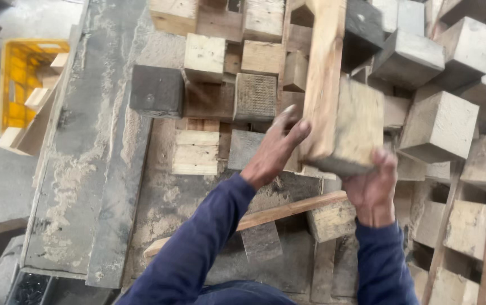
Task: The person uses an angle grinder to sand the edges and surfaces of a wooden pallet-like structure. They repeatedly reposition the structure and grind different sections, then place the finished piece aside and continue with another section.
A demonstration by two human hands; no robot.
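Both hands up on a pale wooden piece [339,107]: a long plank with a thick block at its near end, held above the table [85,169].

Left hand [274,149]: fingers spread fairly wide and pressed against the left face of the plank, just where it meets the block. Not wrapped around it (more a flat push than a clamp).

Right hand [374,189]: under the lower right corner of the block, fingers curled up around the edge, bearing it from below. Thumb side hidden behind the wood, so full grip not visible.

The piece runs from the top edge of the view down to mid-frame and is blurred, so the plank-to-block join is hard to read.

Around it:
- Heap of loose wooden blocks [440,124] behind and to the right, stacked unevenly, some pale, some grey.
- Dark grey block [157,90] at the left end of the heap, lying on the table.
- Thin wooden strip [265,217] lying diagonally on the table below the hands, crossing under the left forearm.
- Sawdust [73,169] streaked along the table's left side.
- Yellow plastic crate [25,79] on the floor, far left, well apart from the hands, with pale offcuts in and against it.

Both sleeves dark blue.
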